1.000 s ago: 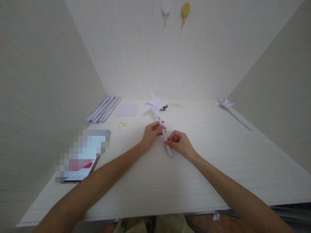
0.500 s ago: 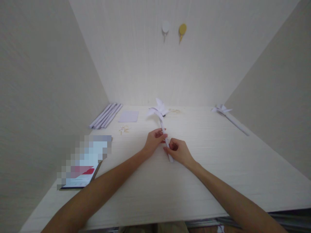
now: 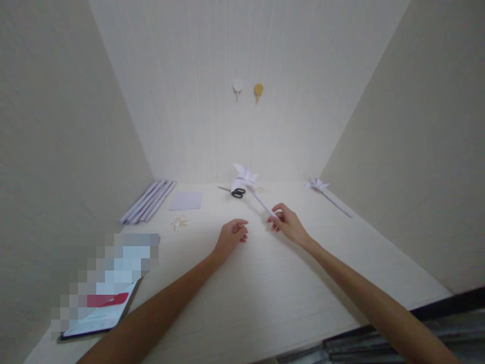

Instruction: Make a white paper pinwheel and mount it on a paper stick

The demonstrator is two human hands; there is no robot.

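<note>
right hand: the right hand reaches forward over the middle of the tabletop, forearm stretched out from the near right corner, wrist low, fingers curled together and pinched on the lower end of the stick of a white paper pinwheel.
left hand: the left hand lies palm down near the middle of the tabletop, fingers loosely bent and apart, holding nothing, close beside the right hand but not touching the stick.
pinwheel: its stick slants up and away from the right hand toward the far edge; the folded vanes hang above the far middle of the tabletop, just over the scissors.
scissors: black-handled scissors lie near the far edge, blades pointing to the left.
second pinwheel: another white paper pinwheel lies flat along the far right edge.
rolled sticks: a row of white paper rolls lies by the far left corner, against the left wall.
paper square: a pale paper square lies just right of the rolls.
small bits: small pale pieces lie on the wood in front of the square; too small to tell what they are.
tablet: a flat device sits at the near left edge, its screen blurred out; no writing can be read.
wall hooks: a white hook and a yellow hook sit side by side on the back wall.
</note>
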